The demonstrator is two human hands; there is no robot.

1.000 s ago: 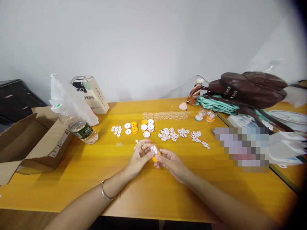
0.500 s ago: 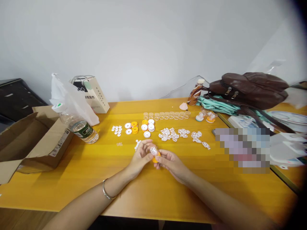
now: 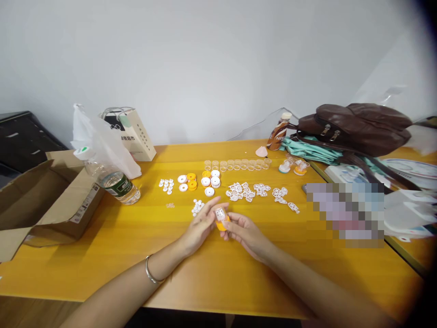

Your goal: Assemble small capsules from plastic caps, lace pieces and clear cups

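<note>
Over the table's middle, my right hand [image 3: 244,232] pinches a small orange-based piece with a clear cover [image 3: 222,219], white latticework showing inside it. My left hand [image 3: 203,223] rests against the piece's left side, its fingers stretched out and no longer wrapped round it. Small white knobs [image 3: 197,207] lie just beyond my left hand. White lattice cutouts [image 3: 241,191] are scattered past my right hand. Farther back sit white and orange discs [image 3: 192,185] and a row of clear cups [image 3: 239,165]. Two similar covered pieces, one of them orange-based [image 3: 300,167], stand at the right.
An open cardboard box [image 3: 68,205], a tilted water bottle [image 3: 119,186] and a paper bag [image 3: 139,136] occupy the left. At the back right are a brown drink bottle [image 3: 278,132] and a leather bag [image 3: 355,130]. More small white parts [image 3: 166,186] lie left of the discs.
The fingers of my left hand have straightened and loosened from the piece, uncovering more of the white knobs. My right hand still has the orange-based piece, now more exposed.
</note>
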